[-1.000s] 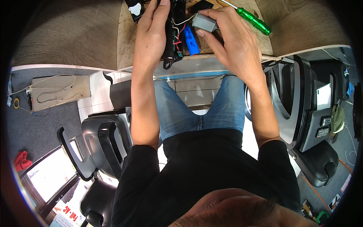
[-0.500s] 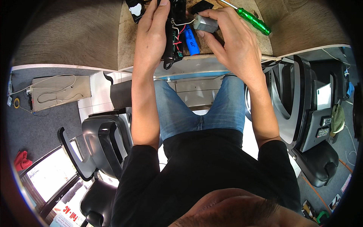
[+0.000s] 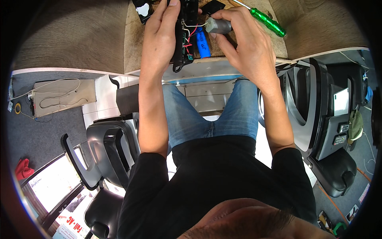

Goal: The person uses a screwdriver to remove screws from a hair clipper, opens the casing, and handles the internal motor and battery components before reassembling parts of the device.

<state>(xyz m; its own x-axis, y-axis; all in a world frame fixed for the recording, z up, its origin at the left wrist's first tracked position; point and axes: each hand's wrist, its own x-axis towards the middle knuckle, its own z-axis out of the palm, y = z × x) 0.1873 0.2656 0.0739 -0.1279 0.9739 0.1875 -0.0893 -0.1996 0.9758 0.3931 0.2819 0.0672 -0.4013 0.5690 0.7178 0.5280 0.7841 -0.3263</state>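
My left hand [image 3: 161, 34] grips an opened black device housing [image 3: 184, 38] held upright over the wooden board [image 3: 133, 44]. Red and white wires and a green circuit edge show inside it. A blue cylindrical battery cell [image 3: 201, 44] lies just right of the housing. My right hand [image 3: 244, 46] pinches a small silver cylindrical motor [image 3: 218, 25] that hangs on a white wire from the housing. A green-handled screwdriver [image 3: 267, 20] lies on the board behind my right hand.
Black plastic parts [image 3: 142, 8] lie at the board's far edge. Grey and black moulded shells [image 3: 109, 149] stand on the floor at my left, with more dark units [image 3: 334, 127] at my right. A flat box with a cable [image 3: 59, 95] lies on the grey carpet.
My right hand has lifted the silver motor slightly up and away from the housing, stretching its white wire. The left hand holds the housing still.
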